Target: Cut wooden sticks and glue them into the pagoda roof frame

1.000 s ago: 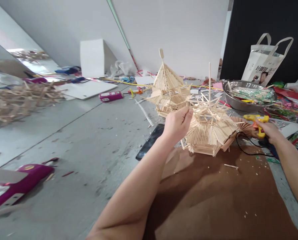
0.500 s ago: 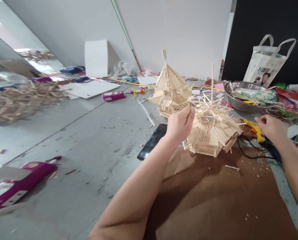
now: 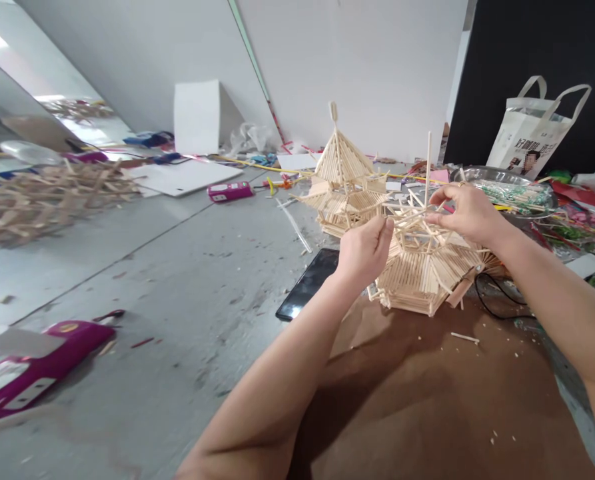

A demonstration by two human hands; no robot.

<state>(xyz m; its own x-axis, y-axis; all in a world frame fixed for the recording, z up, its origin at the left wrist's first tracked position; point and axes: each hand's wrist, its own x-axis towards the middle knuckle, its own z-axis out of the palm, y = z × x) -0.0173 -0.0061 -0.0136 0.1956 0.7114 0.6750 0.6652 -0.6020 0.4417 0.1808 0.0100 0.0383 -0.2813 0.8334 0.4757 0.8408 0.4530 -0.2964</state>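
Note:
In front of me stands a pavilion-like model of thin wooden sticks [image 3: 412, 280], with one long stick [image 3: 429, 167] rising upright from its top. My left hand [image 3: 366, 248] is closed at the model's upper left side, its thumb and fingers pinching what looks like a thin stick, mostly covered by the fingers. Over the upper right of the model, my right hand [image 3: 464, 213] has its thumb and forefinger curved and apart, beside the upright stick and the loose stick ends. A finished-looking stick pavilion with a pointed roof [image 3: 344, 160] stands just behind.
Brown paper [image 3: 447, 393] lies under the model's front. A black phone [image 3: 307, 283] is left of it, with purple devices [image 3: 230, 192] on the floor. To the right are a metal bowl [image 3: 507, 175] of packaged sticks, a white bag [image 3: 532, 133] and a black cable [image 3: 500, 313].
My right hand has moved left, from beside the yellow glue gun to the top of the stick model. That glue gun is now hidden behind my right arm. The left hand stays in place.

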